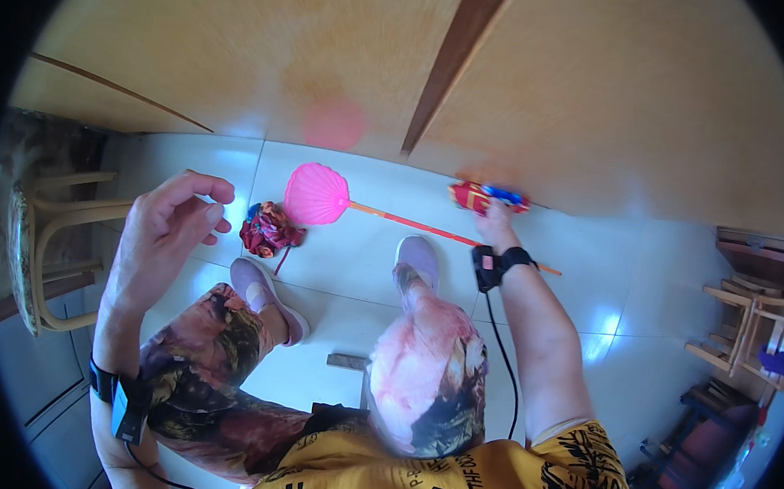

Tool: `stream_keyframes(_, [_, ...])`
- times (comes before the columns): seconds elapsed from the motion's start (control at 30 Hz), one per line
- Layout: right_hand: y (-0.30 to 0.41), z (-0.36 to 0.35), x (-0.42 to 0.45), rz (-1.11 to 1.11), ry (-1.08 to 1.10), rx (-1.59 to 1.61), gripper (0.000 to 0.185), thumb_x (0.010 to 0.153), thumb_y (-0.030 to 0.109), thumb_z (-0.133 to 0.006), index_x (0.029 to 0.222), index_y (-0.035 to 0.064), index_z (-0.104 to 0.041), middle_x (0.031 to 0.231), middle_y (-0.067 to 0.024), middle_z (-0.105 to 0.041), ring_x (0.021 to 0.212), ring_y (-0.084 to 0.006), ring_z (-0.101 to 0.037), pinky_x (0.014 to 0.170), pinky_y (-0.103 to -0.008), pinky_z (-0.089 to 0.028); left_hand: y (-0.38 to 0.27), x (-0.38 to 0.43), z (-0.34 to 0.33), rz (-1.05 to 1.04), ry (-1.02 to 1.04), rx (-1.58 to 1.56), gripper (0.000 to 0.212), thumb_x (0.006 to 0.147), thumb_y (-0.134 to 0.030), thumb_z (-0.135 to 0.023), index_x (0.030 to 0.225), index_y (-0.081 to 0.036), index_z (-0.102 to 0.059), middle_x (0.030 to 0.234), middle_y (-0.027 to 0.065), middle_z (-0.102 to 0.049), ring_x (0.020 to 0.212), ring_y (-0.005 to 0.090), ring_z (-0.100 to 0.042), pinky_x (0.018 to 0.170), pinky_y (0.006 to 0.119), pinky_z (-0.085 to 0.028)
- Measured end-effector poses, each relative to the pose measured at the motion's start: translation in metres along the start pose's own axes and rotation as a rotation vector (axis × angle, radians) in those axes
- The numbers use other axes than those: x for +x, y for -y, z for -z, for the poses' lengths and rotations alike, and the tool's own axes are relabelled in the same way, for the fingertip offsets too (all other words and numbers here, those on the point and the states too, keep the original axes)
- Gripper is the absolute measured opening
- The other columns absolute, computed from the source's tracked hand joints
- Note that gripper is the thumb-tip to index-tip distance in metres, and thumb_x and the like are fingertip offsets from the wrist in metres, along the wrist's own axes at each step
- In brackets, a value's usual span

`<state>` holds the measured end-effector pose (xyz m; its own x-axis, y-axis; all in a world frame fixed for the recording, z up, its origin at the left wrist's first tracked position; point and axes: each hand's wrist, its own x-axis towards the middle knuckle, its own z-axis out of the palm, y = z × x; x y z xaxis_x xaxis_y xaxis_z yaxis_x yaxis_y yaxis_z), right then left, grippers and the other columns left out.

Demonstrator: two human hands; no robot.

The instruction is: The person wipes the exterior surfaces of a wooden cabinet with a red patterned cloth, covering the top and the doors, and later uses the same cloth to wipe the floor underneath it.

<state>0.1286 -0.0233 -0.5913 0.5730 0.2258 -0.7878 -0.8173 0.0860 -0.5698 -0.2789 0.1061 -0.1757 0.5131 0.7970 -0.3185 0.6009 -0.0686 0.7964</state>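
Note:
My right hand (497, 223) reaches down to the floor at the foot of the wooden cabinet, its fingers on a red, blue and yellow bundle (470, 195). That bundle is blurred and I cannot tell exactly what it is. Raised at the left, my left hand (176, 226) holds nothing, its fingers loosely curled and apart from the thumb. Beyond it on the tiles lies a crumpled floral cloth bundle (270, 229) with a dark red strap. A pink shell-shaped fly swatter (317, 195) lies beside that; its red-orange handle runs right, passing under my right wrist.
Wooden cabinet doors (351, 51) rise in front of me. A bent-wood chair (43, 254) stands at the left. Wooden stools (734, 323), one with a purple cloth (776, 361), stand at the right. My shoes (420, 257) rest on the white tiled floor (551, 310).

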Motion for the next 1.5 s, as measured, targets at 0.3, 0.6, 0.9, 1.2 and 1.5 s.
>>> stream_keyframes(0.3, [-0.102, -0.135, -0.121, -0.398, 0.574, -0.337, 0.019, 0.086, 0.000, -0.055, 0.100, 0.0127, -0.056, 0.098, -0.0079, -0.064, 0.080, -0.0217, -0.064, 0.081, -0.0421, -0.054, -0.003, 0.012, -0.002, -0.053, -0.016, 0.055, 0.015, 0.090, -0.002, -0.054, 0.104, 0.001, -0.060, 0.097, 0.0049, -0.062, 0.079, 0.0104, -0.063, 0.068, 0.024, -0.050])
stream_keyframes(0.6, [0.057, 0.037, -0.015, 0.337, 0.160, -0.295, 0.035, 0.085, 0.002, -0.059, 0.118, 0.0086, -0.049, 0.112, -0.0106, -0.058, 0.100, -0.0257, -0.061, 0.085, -0.0420, -0.054, 0.005, -0.002, 0.002, -0.023, -0.015, 0.061, 0.016, 0.089, -0.002, -0.054, 0.105, 0.001, -0.060, 0.096, 0.0055, -0.062, 0.079, 0.0114, -0.064, 0.071, 0.024, -0.051])
stream_keyframes(0.9, [0.049, 0.067, 0.022, 0.379, -0.115, -0.530, 0.043, 0.085, 0.018, -0.062, 0.124, 0.0038, -0.050, 0.120, -0.0137, -0.060, 0.108, -0.0301, -0.059, 0.093, -0.0404, -0.049, 0.015, -0.008, 0.010, -0.033, -0.063, -0.010, 0.016, 0.089, 0.000, -0.053, 0.102, 0.001, -0.060, 0.096, 0.0049, -0.063, 0.078, 0.0105, -0.063, 0.069, 0.023, -0.049])
stream_keyframes(1.2, [-0.029, -0.062, -0.139, -0.416, 0.680, -0.496, 0.024, 0.095, 0.012, -0.051, 0.119, 0.0134, -0.051, 0.109, -0.0066, -0.064, 0.100, -0.0210, -0.064, 0.084, -0.0413, -0.055, -0.004, 0.005, -0.001, -0.061, -0.006, 0.038, 0.017, 0.088, -0.003, -0.057, 0.104, 0.001, -0.060, 0.097, 0.0050, -0.062, 0.078, 0.0102, -0.062, 0.067, 0.023, -0.048])
stream_keyframes(1.5, [0.029, -0.030, -0.218, -0.164, 1.074, -0.616, 0.055, 0.081, 0.002, -0.065, 0.132, 0.0027, -0.043, 0.122, -0.0097, -0.058, 0.112, -0.0204, -0.057, 0.098, -0.0372, -0.046, -0.011, 0.015, -0.025, -0.224, 0.097, 0.200, 0.023, 0.086, -0.012, -0.063, 0.104, 0.003, -0.062, 0.100, 0.0131, -0.064, 0.079, 0.0211, -0.064, 0.071, 0.031, -0.051])
